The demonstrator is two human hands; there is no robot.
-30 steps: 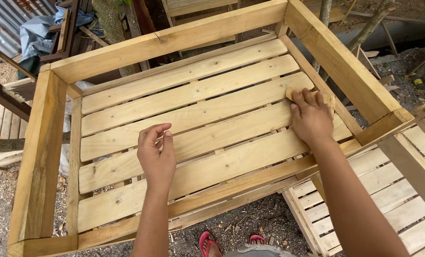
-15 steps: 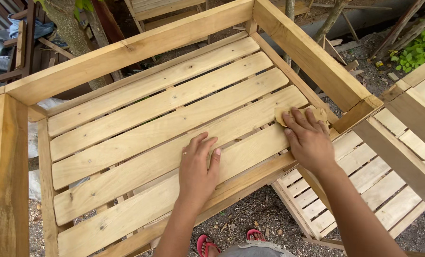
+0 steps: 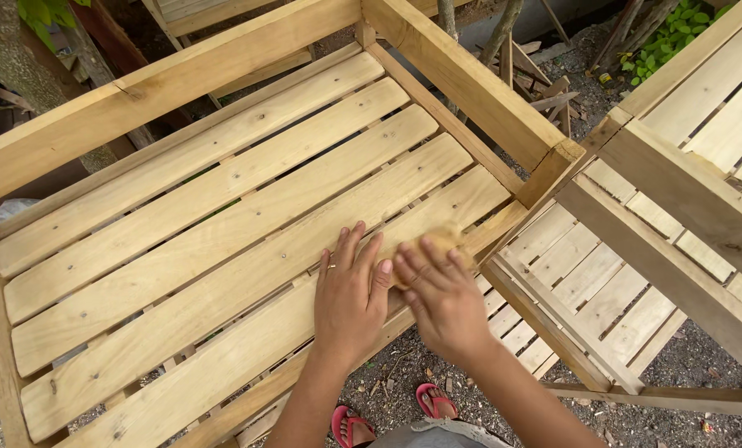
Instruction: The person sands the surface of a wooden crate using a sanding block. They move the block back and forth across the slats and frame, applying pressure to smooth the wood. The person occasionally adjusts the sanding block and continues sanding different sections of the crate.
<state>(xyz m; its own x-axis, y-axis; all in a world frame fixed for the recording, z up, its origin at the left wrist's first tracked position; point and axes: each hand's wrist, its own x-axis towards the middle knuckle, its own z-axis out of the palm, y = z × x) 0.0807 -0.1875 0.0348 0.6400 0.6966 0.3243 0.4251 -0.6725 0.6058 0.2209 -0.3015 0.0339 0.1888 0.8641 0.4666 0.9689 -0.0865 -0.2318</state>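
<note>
Two bare hands lie side by side on the near slats of a pale wooden slatted frame (image 3: 222, 249), a seat-like piece with thick rails along its far and right edges. Taking the frame's right near corner post (image 3: 554, 166) as the landmark, both hands sit to the left of it and nearer the person. The right hand (image 3: 441, 290) is the closer of the two to the post. Its fingers are pressed flat and together over a tan sanding pad (image 3: 437, 241), which shows only as a blurred patch past the fingertips, so the grip is a downward press on the pad rather than a closed fist. The left hand (image 3: 350, 290) rests open just beside it, palm down, fingers spread on the slat, holding nothing and touching the right hand's fingers.

Each slat's long axis runs from the post away to the left and slightly toward the person, and the pad lies on the slat nearest the front rail. Left of the post stretches the bare remainder of that slat. A second slatted frame (image 3: 686, 191) stands right of the post. Red sandals (image 3: 433, 402) show on gravel below.
</note>
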